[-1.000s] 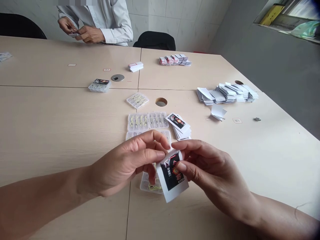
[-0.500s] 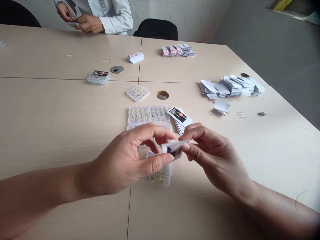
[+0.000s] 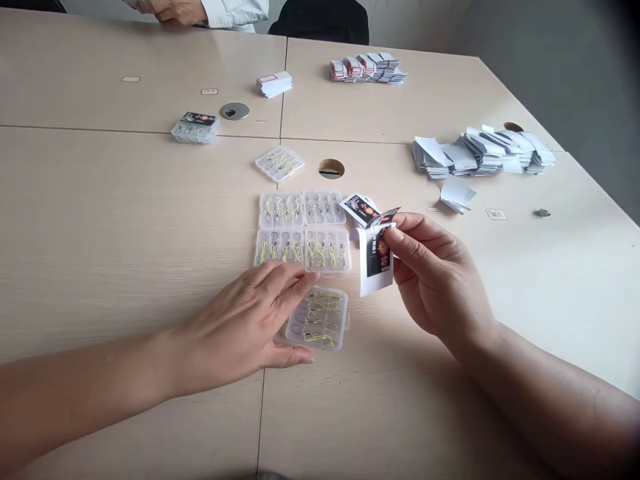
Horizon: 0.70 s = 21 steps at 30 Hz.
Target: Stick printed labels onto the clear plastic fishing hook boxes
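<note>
My right hand (image 3: 440, 280) pinches a folded white card with a black and red print (image 3: 379, 257), held above the table. My left hand (image 3: 250, 317) is spread beside a clear plastic box (image 3: 325, 317) with yellow-green looped cords in it; its fingers and thumb hang over the box's left side. Beyond my left fingers, more clear boxes (image 3: 327, 251) of hooks and cords form a block. Printed cards (image 3: 360, 208) lie partly behind the held card.
Folded white papers (image 3: 483, 153) lie in a row at the right, a loose one (image 3: 457, 193) before them. Farther off are more paper stacks (image 3: 367, 68), boxes topped by a printed card (image 3: 196, 128), a table hole (image 3: 331, 169) and a person's hands (image 3: 175, 10).
My left hand has let go of the card and moved down to the near box, fingers spreading. My right hand has raised the card upright, its print showing. The view has tilted down.
</note>
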Tool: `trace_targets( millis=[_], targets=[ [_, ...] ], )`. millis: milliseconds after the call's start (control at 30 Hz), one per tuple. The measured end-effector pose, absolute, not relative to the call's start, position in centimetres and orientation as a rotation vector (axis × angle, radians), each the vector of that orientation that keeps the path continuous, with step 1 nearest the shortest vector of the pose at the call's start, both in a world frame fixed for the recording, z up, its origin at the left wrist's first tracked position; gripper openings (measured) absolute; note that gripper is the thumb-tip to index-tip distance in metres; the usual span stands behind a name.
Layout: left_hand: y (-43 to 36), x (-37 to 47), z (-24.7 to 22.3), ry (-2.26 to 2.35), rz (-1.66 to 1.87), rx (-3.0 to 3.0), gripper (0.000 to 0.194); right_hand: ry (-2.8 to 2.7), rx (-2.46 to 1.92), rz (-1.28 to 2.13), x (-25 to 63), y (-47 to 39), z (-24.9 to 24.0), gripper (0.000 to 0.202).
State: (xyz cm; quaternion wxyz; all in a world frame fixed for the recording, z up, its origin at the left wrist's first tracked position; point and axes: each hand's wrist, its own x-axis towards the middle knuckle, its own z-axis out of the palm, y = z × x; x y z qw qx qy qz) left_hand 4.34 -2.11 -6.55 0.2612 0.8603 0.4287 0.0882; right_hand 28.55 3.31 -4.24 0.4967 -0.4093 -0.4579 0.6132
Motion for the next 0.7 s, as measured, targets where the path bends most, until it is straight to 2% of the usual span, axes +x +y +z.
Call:
trace_targets(
  millis=[233, 433, 700],
  targets=[
    [-1.5, 5.7, -6.0, 1.127, 0.204, 2.339, 0.063, -1.116, -1.017, 1.562, 28.4, 2.8, -4.1, 0.017],
    [0.7, 4.3, -2.9, 1.258, 0.671, 2.333, 0.061, -1.030, -0.856, 1.725, 28.6, 1.3, -2.9, 0.009],
    [0.2, 5.1, -2.8, 1.248, 0.905, 1.895, 0.075, -1.041, -0.713, 1.873, 28.4, 0.3, -2.9, 0.004]
  ],
)
